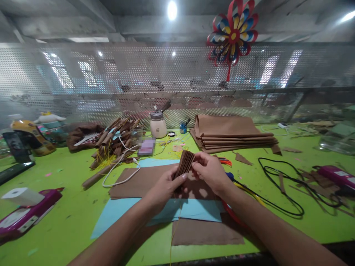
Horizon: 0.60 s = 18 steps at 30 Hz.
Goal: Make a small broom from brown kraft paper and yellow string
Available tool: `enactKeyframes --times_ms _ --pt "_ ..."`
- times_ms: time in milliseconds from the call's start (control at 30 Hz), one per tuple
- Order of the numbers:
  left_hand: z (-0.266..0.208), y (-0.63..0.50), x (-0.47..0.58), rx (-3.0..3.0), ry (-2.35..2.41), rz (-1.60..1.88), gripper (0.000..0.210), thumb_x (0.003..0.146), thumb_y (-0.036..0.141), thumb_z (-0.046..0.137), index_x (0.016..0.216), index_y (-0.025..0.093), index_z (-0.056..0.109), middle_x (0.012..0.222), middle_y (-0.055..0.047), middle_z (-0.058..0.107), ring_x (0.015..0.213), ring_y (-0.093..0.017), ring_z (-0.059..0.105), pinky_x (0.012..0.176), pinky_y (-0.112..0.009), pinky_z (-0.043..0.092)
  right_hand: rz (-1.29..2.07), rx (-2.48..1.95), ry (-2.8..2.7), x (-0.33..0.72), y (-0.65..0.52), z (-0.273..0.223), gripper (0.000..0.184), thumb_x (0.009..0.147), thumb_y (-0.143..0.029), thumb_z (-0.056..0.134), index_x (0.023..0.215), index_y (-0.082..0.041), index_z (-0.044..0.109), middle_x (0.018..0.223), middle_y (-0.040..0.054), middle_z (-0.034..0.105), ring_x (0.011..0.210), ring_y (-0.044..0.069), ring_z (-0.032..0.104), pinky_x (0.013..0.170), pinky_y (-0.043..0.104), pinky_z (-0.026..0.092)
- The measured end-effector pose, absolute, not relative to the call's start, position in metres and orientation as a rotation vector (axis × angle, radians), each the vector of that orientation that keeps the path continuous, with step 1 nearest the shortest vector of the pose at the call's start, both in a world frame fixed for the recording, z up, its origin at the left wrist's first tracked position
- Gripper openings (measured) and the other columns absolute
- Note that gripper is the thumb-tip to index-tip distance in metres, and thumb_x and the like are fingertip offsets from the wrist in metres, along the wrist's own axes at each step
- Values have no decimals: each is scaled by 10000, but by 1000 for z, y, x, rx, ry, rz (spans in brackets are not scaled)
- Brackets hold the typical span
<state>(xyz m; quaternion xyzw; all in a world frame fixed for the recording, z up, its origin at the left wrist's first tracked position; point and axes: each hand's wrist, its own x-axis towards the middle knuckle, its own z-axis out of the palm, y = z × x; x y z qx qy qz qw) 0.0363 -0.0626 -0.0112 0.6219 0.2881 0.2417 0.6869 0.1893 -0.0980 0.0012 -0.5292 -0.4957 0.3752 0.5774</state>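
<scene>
A small bundle of pleated brown paper (pixel 185 162) is held up over the middle of the table, its folds fanned at the top. My left hand (pixel 177 181) closes round its lower end, thumb across the front. At its right edge, the fingertips of my right hand (pixel 206 168) pinch the pleats. A thin yellow thread (pixel 172 240) hangs down below my left hand. Beneath both hands lie brown paper sheets (pixel 130 181), light blue sheets (pixel 111 212) and another brown sheet (pixel 208 232) nearer me.
Folded brown paper (pixel 227 133) is stacked at the back right. Rolled brown paper pieces (pixel 111 147) pile up back left, near a white jug (pixel 158 125) and a blue jar (pixel 183 128). A black cable (pixel 277 181) loops at right; a purple power strip (pixel 36 214) lies left.
</scene>
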Motion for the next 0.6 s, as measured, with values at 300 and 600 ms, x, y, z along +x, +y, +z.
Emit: enactKeyframes --times_ms 300,600 --pt "-10 -67 39 1294 650 522 318 771 418 592 940 160 511 669 3 546 541 -84 533 532 -202 416 1014 -1127 -1045 191 -97 -2 144 589 -165 587 731 -168 565 581 -40 577 492 92 488 442 202 367" --pt "-11 -71 42 1472 573 547 267 807 391 550 920 160 481 594 51 448 494 -57 421 473 -176 318 913 -1246 -1113 182 -99 -11 241 570 -147 549 809 -161 580 692 -15 621 555 108 509 476 213 378"
